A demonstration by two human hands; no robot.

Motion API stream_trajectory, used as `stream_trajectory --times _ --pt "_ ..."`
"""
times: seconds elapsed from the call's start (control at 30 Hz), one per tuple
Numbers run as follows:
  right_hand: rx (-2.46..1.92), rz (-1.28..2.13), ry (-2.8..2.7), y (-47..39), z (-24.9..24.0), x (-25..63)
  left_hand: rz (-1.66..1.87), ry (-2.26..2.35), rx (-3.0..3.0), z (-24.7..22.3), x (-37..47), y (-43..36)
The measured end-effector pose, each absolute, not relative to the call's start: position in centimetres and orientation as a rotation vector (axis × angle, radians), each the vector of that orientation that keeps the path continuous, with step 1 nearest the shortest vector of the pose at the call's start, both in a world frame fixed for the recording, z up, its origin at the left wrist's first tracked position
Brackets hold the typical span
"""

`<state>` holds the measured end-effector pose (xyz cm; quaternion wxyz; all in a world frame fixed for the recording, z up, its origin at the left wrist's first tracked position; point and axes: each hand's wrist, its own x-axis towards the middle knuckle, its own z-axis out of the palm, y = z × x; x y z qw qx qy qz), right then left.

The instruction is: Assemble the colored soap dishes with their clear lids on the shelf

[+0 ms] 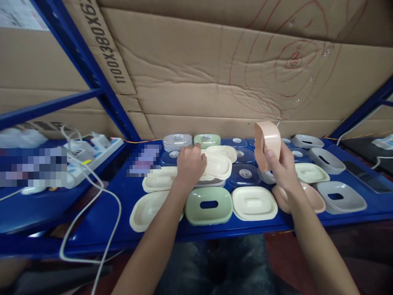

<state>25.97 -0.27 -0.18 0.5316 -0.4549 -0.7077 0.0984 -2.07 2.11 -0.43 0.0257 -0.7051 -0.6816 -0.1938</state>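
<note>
My right hand (284, 168) holds a peach oval plastic shell (272, 141) up above the table, tilted on its side, thumb on its near wall. My left hand (190, 166) is closed, its curled fingers at the left end of a shallow cream oval plastic piece (219, 167); the fingertips are partly hidden. That piece lies on a small pile, with another cream piece (225, 152) behind. Below the hands sit a green oval shell with a slot (199, 213), a cream oval piece (254, 200) and a peach oval piece (313, 198).
The blue table (101, 217) also carries grey slotted shells (350, 194) at right and dark blue-looking labelled pieces (244, 175) in the middle. A white cable (118, 205) loops from power strips (92, 157) at left. Cardboard (190, 73) walls the back between blue posts.
</note>
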Motion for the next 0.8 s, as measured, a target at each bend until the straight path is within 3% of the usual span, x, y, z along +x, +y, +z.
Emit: stream_trajectory --times 0.4,0.63,0.8 --pt "-1.303 -0.136 -2.049 -1.0 4.5 31.4 -0.58 -1.633 -2.825 -0.7 -1.2 0.3" --pt "-1.451 -0.099 -2.234 3.8 6.0 35.4 -0.538 -1.693 -2.54 -1.7 -0.2 0.6" --pt "-1.435 0.118 -2.308 5.4 5.7 37.2 -0.578 -1.686 -2.425 -2.7 0.1 0.7"
